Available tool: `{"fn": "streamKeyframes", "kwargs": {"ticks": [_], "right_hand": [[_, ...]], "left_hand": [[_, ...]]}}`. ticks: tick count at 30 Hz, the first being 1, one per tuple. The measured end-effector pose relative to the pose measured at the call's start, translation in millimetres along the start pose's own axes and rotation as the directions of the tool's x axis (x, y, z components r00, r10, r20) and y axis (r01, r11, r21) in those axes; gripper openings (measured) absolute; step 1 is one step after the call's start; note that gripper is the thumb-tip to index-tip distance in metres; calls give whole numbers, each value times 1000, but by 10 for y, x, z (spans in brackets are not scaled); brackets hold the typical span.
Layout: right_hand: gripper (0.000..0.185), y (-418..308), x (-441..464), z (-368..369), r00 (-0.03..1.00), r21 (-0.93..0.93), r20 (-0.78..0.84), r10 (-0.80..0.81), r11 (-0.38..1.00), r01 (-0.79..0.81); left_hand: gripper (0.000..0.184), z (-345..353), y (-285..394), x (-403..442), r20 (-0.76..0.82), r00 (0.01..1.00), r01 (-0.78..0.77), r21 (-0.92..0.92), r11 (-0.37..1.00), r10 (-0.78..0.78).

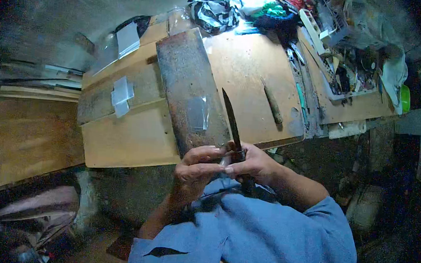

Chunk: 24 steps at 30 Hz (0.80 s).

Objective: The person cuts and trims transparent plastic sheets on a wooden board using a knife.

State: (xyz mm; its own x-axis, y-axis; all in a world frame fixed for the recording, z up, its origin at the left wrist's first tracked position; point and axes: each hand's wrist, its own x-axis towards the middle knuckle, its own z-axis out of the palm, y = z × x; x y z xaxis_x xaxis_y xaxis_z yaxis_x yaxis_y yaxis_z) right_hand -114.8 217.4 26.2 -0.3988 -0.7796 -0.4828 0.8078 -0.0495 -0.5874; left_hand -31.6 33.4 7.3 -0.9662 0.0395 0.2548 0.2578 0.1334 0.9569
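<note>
My right hand (256,164) is wrapped round the handle of a knife (232,117), whose narrow dark blade points up and away from me. Close beside it, my left hand (198,169) has its thumb and fingers brought together at the base of the blade. Something small, pale and shiny shows between the two hands, too small to name. Both hands are in front of my blue shirt, at the near edge of the table. Just beyond the left hand lies a long, dark, worn board (183,75) with a clear plastic piece (198,113) on it.
A worn, pointed tool with a thick handle (273,106) lies on the table (246,60) to the right. A white tray (344,96) holds jumbled tools, near a power strip (313,32). Bundled striped cloth (214,12) sits at the back. Clear plastic (122,96) lies left.
</note>
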Motion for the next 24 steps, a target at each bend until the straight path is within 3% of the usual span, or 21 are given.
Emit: {"fn": "streamKeyframes", "kwargs": {"ticks": [3,5,7,9,11,13,15,16,18,19,21,23,24], "right_hand": [[40,-48,18,-52,998,-44,-38,-45,998,43],[34,-53,18,-106,994,12,-93,-54,998,55],[30,-50,77,-251,977,-92,-114,-180,981,170],[28,-169,70,-392,967,-179,-167,-192,970,162],[27,-257,157,-639,863,-354,-335,-378,900,257],[27,-458,198,-959,781,-397,-503,-369,902,170],[25,-458,467,-1595,497,-765,-437,-750,600,232],[25,-490,518,-1870,497,-767,-435,-751,598,232],[29,-653,595,-2156,477,-691,-622,-621,722,39],[29,-689,640,-2327,479,-693,-619,-622,720,40],[35,-763,719,-2511,433,-886,-462,-774,376,-273],[40,-803,764,-2509,436,-867,-499,-749,426,-260],[39,-878,794,-2377,338,-890,-402,-851,276,-363]], "left_hand": [[12,-32,130,28,-32,992,122,-73,990,-124],[12,-92,17,-4,-37,994,100,-59,993,-102],[12,-104,-87,-38,-46,995,81,-42,996,-83],[14,-97,-139,-56,-149,985,77,-64,995,-86],[15,-130,-71,-33,-169,977,116,-69,991,-127],[16,-153,-51,-35,-189,968,155,-73,985,-166],[15,-172,-70,-76,-263,940,218,-29,976,-217],[15,-194,-93,-106,-264,940,215,-30,976,-215],[14,-245,-150,-158,-287,919,271,-31,962,-269],[14,-254,-143,-158,-291,919,271,-31,962,-268],[13,-281,-124,-147,-306,912,283,-10,959,-272],[13,-317,-126,-153,-323,897,317,-1,948,-300],[12,-338,-131,-157,-336,883,351,6,936,-329]]}}
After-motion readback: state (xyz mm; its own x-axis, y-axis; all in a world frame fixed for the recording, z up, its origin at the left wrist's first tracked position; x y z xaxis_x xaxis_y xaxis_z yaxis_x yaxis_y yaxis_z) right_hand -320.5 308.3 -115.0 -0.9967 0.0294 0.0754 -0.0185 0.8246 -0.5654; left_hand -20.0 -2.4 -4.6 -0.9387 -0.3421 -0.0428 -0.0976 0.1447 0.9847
